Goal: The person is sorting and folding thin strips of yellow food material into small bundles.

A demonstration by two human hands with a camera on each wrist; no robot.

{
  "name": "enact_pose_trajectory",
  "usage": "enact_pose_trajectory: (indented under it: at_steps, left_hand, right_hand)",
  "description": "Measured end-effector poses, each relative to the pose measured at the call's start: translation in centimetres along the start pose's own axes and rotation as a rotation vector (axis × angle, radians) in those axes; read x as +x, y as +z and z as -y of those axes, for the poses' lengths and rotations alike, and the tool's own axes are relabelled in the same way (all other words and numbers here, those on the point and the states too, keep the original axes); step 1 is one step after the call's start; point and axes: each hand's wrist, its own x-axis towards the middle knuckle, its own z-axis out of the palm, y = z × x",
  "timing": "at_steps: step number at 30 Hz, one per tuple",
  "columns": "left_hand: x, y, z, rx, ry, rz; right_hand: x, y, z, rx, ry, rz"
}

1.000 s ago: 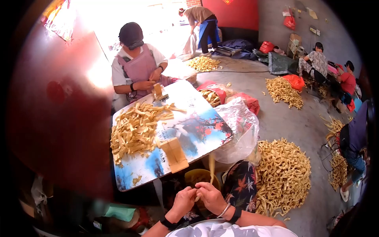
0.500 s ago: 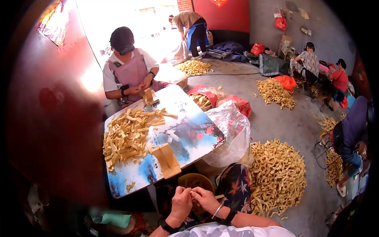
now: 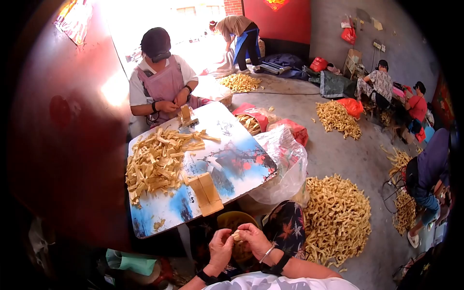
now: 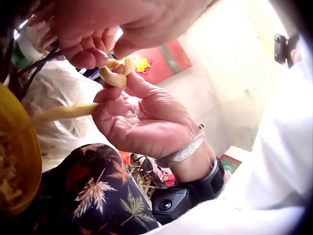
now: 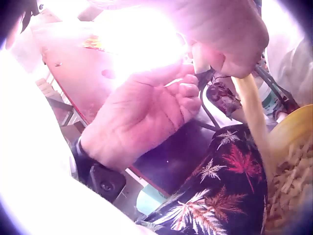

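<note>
A pale yellow strip [image 3: 236, 236] is between both hands above the lap; its looped part [image 4: 113, 77] shows at the fingertips in the left wrist view. The left hand [image 3: 221, 248] pinches one side of the loop. The right hand [image 3: 255, 241] pinches the other side, thumb and fingers curled round it, and a long tail [image 4: 61, 113] runs out from its fingers. In the right wrist view that tail [image 5: 253, 110] hangs from the right hand [image 5: 227, 36] towards a yellow bowl [image 5: 293, 122] of short pieces. The left hand [image 5: 146, 112] has its palm turned up there.
A painted table [image 3: 246, 169] ahead bears loose strips [image 3: 157, 164] and a wooden block [image 3: 205, 194]. A large heap of knotted pieces [image 3: 337, 220] lies on the floor at right, near a clear plastic bag [image 3: 285, 164]. A person [image 3: 162, 84] sits across the table; several others are further back.
The hands have moved slightly apart at the fingertips, and the pale piece between them shows more plainly. The strip's tail, upright by the right hand a second ago, no longer stands out in the head view.
</note>
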Motion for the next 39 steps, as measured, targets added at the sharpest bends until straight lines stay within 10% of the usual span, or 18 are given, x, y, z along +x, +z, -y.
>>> enact_pose_trajectory:
  at_steps: [8, 18, 22, 26, 30, 35, 39]
  left_hand:
    - [0.7, -1.7, -1.5, 0.176, 0.317, -0.052]
    - [2.7, -4.1, -4.4, -0.215, -0.034, 0.011]
    - [1.8, -2.9, -3.3, -0.905, -0.324, 0.082]
    - [0.9, -2.1, -2.8, -0.768, -0.219, 0.096]
    - [0.8, -3.1, -1.9, -0.362, -0.083, 0.098]
    - [0.1, -2.9, -1.6, -0.489, -0.140, 0.121]
    - [-0.5, -3.9, -1.2, -0.473, -0.222, 0.141]
  right_hand:
    - [0.5, 0.6, -0.9, -0.362, -0.318, 0.006]
    - [-2.1, 3.0, 3.1, -0.606, -0.567, -0.042]
    - [-1.0, 3.1, 1.6, -0.598, -0.632, -0.161]
    - [-0.8, 3.5, 1.0, -0.830, -0.773, -0.080]
    - [-0.3, 3.9, 3.3, -0.900, -0.585, -0.049]
    - [1.9, 3.0, 2.5, -0.868, -0.625, 0.009]
    - [1.1, 3.6, 4.2, -0.776, -0.299, 0.176]
